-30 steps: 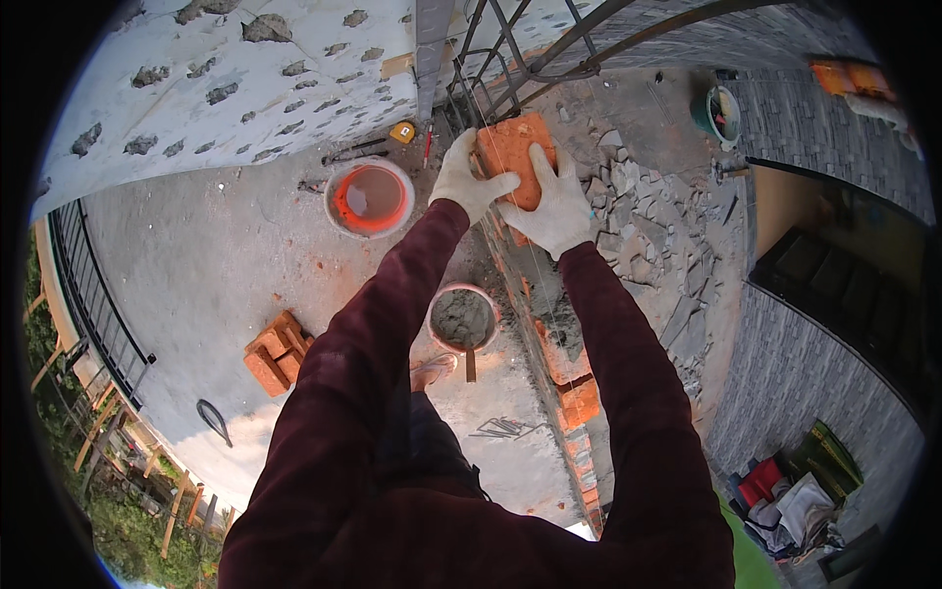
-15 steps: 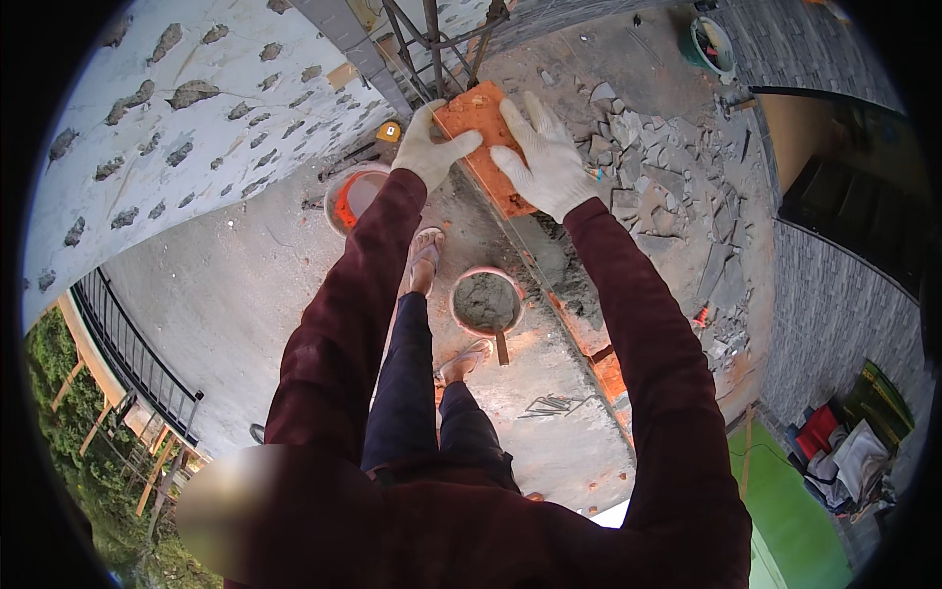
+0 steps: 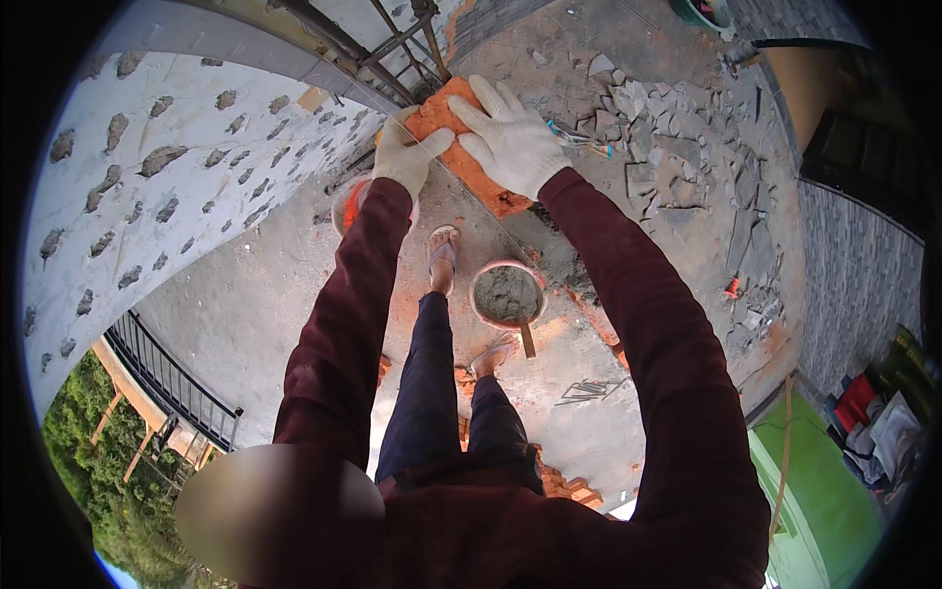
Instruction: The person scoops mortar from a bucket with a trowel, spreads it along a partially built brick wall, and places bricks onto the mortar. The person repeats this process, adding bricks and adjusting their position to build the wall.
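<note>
The gloved left hand clasped the left side of an orange brick, its thumb laid across the upper face and its other fingers along the edge, their tips partly hidden. The gloved right hand lay over the brick's right side with its fingers spread well apart and their tips on the upper face. The brick was out in front of the person, near the foot of a dark metal frame; whether it rested fully on something beneath could not be told. A thin string ran slantwise across the view, passing over the brick between the hands. Wet mortar lay just beyond the brick's near end, beside a bucket of grey mix with a handle leaning out. The left forearm partly hid a second bucket, and broken slabs littered the floor to the right.
</note>
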Tool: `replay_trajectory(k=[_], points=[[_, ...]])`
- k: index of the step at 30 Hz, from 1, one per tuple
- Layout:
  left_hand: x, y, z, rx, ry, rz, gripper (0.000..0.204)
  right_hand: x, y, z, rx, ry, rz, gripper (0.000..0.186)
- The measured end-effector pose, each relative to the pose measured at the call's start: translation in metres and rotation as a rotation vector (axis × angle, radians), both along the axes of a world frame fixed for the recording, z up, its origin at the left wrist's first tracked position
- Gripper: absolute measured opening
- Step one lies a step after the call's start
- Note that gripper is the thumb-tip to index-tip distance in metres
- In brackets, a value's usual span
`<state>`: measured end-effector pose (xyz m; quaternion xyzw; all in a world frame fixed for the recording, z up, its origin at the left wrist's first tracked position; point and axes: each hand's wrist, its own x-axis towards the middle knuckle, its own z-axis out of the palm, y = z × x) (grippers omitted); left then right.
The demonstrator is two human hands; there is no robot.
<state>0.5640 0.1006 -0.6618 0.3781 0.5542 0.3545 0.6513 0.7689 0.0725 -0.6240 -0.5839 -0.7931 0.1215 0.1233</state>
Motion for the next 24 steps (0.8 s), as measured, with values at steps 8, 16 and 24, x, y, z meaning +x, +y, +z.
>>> replay_trajectory(k=[8,16,24], points=[[0.003,0.004,0.004,0.012,0.083,-0.015,0.062,0.003,0.001,0.006,0.085,-0.014,-0.008,0.056],[0.013,0.002,-0.010,0.062,0.006,-0.042,0.069,0.018,-0.019,0.020,0.275,-0.004,-0.012,0.049],[-0.036,-0.106,0.009,0.221,0.097,0.312,0.095,-0.017,-0.301,0.054,-0.401,0.545,-0.265,0.019]])
